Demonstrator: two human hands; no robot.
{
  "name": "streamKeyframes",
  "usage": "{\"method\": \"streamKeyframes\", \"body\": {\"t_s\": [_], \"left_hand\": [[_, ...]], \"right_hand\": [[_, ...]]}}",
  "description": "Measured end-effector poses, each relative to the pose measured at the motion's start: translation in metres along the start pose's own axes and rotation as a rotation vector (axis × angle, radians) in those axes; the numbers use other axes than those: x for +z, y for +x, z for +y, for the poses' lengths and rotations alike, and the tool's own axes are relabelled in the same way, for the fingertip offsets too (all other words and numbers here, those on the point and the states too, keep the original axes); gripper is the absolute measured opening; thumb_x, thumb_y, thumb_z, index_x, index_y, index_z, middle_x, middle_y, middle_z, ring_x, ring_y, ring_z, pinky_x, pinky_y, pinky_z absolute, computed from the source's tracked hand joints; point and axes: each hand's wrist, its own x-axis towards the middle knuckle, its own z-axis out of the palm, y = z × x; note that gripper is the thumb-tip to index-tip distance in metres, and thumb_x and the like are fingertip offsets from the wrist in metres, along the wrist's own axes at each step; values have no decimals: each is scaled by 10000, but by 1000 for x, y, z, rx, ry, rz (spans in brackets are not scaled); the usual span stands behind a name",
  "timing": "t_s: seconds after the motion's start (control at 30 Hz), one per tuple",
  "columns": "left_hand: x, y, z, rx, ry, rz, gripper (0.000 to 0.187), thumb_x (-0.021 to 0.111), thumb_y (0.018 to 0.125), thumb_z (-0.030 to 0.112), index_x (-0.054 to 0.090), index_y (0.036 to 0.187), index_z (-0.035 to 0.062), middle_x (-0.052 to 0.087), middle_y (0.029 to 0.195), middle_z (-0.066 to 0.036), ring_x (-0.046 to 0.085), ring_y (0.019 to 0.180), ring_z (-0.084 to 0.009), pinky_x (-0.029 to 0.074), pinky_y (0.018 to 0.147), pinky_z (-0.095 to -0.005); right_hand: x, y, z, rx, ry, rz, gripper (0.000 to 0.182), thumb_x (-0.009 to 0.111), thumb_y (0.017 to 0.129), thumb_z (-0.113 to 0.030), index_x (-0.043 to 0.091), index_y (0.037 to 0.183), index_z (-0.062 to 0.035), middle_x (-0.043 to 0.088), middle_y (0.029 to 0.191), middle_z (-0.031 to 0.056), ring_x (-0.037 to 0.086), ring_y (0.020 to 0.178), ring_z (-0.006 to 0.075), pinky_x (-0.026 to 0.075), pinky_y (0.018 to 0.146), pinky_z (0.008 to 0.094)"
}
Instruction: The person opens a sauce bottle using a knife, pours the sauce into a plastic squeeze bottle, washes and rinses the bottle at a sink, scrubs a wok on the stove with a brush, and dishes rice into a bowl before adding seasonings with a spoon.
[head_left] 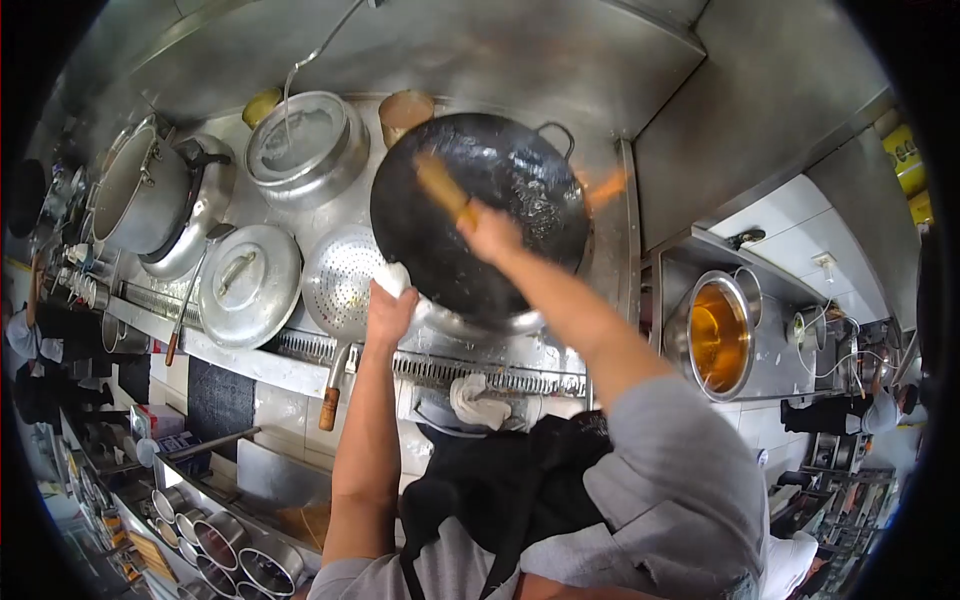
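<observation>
A large black wok sits on the stove, its inside wet and shiny. My right hand is closed around a yellowish bamboo wok brush and reaches over the middle of the wok. Motion blurs the brush slightly. At the wok's near left edge, my left hand grips a folded white cloth; whether the wok's handle lies inside the cloth is hidden. A perforated strainer with a wooden handle rests just left of that hand.
Orange flame shows beyond the wok's right rim. Lidded pots, including one with a round lid, stand left. A metal bowl of amber liquid is at right. A white rag lies on the front edge. People stand farther off.
</observation>
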Motion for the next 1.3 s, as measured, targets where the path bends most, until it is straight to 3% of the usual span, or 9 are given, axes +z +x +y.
{"method": "streamKeyframes", "body": {"t_s": [0.2,0.27,0.5,0.63,0.8,0.9,1.07,1.13,1.3], "left_hand": [[-9,-7,22,-338,-492,-74,479,667,838,163,467,1242,1,609,1057,-87,614,869,-208,515,735,-333],[7,0,16,-113,-293,35,402,643,847,155,526,1201,8,626,1008,-87,610,842,-188,516,714,-339],[-9,18,-12,-336,-246,-153,232,648,826,153,648,987,-13,655,860,-82,626,710,-183,508,618,-334],[-2,9,-7,-360,-238,-123,246,670,813,161,639,969,-25,663,839,-80,641,676,-189,506,556,-333],[4,-5,4,-397,-168,-115,266,659,813,184,636,1014,11,655,838,-75,632,658,-199,503,554,-379],[5,-1,-6,-371,-222,-90,280,649,799,161,618,1037,16,634,814,-64,621,631,-192,498,522,-363],[-7,8,-16,-478,-155,-203,250,676,808,232,637,1004,81,641,835,-53,627,673,-183,496,551,-342],[-13,8,-21,-484,-229,-292,346,716,817,348,627,1089,153,653,906,-5,631,831,-169,501,708,-383],[-6,9,4,-582,-281,-213,319,694,858,420,622,1049,175,648,846,3,624,710,-167,453,571,-332]], "right_hand": [[-58,-60,124,-294,-53,-600,601,598,889,-535,558,1368,-174,619,1293,142,582,1204,321,446,1024,403],[-128,-20,159,-469,-356,-632,625,628,866,-566,616,1276,-95,656,1223,135,619,1137,286,470,996,398],[-70,32,26,-25,0,-27,515,631,794,-514,715,1113,-119,708,1114,90,650,1094,281,491,948,439],[10,-46,16,-47,48,-158,504,621,812,-508,720,1091,-100,691,1122,160,644,1085,330,503,923,449],[-83,-37,150,-606,-278,-654,579,523,916,-565,683,1120,-47,667,1093,218,623,1021,396,484,891,493],[-137,60,215,-304,-540,-371,488,577,887,-521,713,1123,-116,699,1141,108,653,1067,277,507,893,451],[-47,30,49,26,-118,59,411,657,808,-426,729,1095,-140,716,1096,73,675,1051,237,537,841,390],[-6,-26,20,12,54,10,407,681,815,-425,729,1086,-125,713,1092,103,668,1065,261,522,898,412],[-57,-84,62,-196,-130,-303,500,650,800,-489,717,1127,-117,694,1135,130,649,1087,304,521,877,472]]}}
